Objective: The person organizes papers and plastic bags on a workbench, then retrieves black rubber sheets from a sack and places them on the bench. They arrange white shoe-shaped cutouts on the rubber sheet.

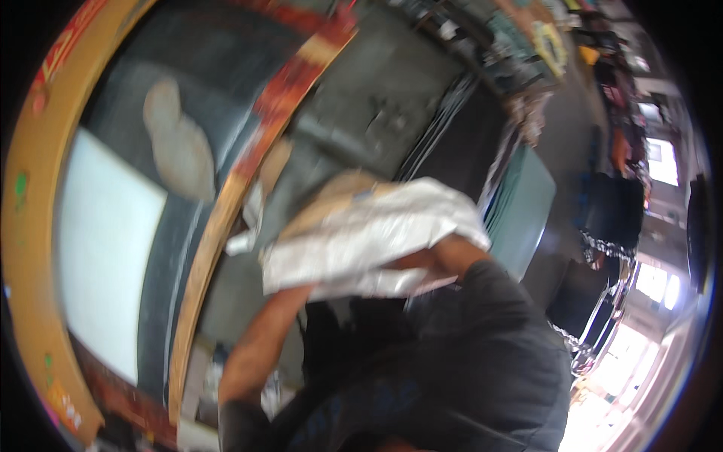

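Observation:
A white woven-looking sack (376,230), with a tan part (331,200) along its far side, is held up in front of my body. My left hand (303,292) reaches under its near left edge, the fingers hidden beneath the material. On the right, my right hand (422,260) goes in under a fold of the sack, and its fingers are mostly covered. The sack spans the gap between both hands. Motion blurs it, so whether anything lies inside cannot be seen.
To the left stands a table with a wooden edge (197,301), bearing a white sheet (109,248) and a sole-shaped tan piece (181,147). Stacked black sheets (467,135) and green sheets (523,215) lie beyond the sack. Dark racks (610,211) stand at right.

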{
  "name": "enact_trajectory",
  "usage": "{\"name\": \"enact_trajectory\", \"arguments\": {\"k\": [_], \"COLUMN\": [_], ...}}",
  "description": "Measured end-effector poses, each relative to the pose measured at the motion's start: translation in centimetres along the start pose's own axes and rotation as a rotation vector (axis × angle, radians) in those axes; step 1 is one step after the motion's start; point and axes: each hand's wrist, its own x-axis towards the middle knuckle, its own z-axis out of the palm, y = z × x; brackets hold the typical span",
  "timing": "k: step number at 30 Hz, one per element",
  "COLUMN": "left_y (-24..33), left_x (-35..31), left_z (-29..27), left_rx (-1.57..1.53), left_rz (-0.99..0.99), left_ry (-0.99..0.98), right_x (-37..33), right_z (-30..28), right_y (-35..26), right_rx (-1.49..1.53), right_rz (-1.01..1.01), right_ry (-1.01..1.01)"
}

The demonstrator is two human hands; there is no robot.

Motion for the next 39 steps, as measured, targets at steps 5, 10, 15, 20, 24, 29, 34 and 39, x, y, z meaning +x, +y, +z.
{"name": "enact_trajectory", "arguments": {"k": [5, 10, 15, 20, 24, 29, 34, 39], "left_y": [0.3, 1.0, -0.3, -2.1, -4.4, -9.1, -16.1, -16.2], "left_x": [4.1, 6.8, 8.2, 9.5, 10.5, 13.1, 18.3, 21.4], "left_z": [3.0, 7.1, 10.9, 11.0, 10.1, 15.4, 24.7, 28.0], "left_rx": [0.047, 0.236, 0.468, 0.577, 0.62, 0.477, 0.331, 0.106], "left_rz": [-0.07, -0.124, -0.189, -0.265, -0.241, -0.266, -0.283, -0.287], "left_ry": [-0.262, -0.601, -0.795, -0.817, -0.648, -0.348, -0.187, -0.126], "right_x": [-5.0, -7.5, 9.5, 12.4, 2.9, -0.3, 6.0, 10.0], "right_z": [-7.2, -10.7, -9.2, -5.9, -4.3, -1.3, 7.6, 14.1], "right_y": [-1.6, 0.4, 3.6, -0.6, 0.0, 5.2, 11.2, 14.0], "right_rx": [-0.066, -0.04, -0.024, 0.303, 0.033, -0.116, -0.184, -0.298], "right_rz": [-0.15, -0.339, -0.49, -0.407, -0.405, -0.568, -0.57, -0.368], "right_ry": [-0.132, -0.045, 0.223, -0.077, -0.395, 0.089, 0.198, -0.165]}}
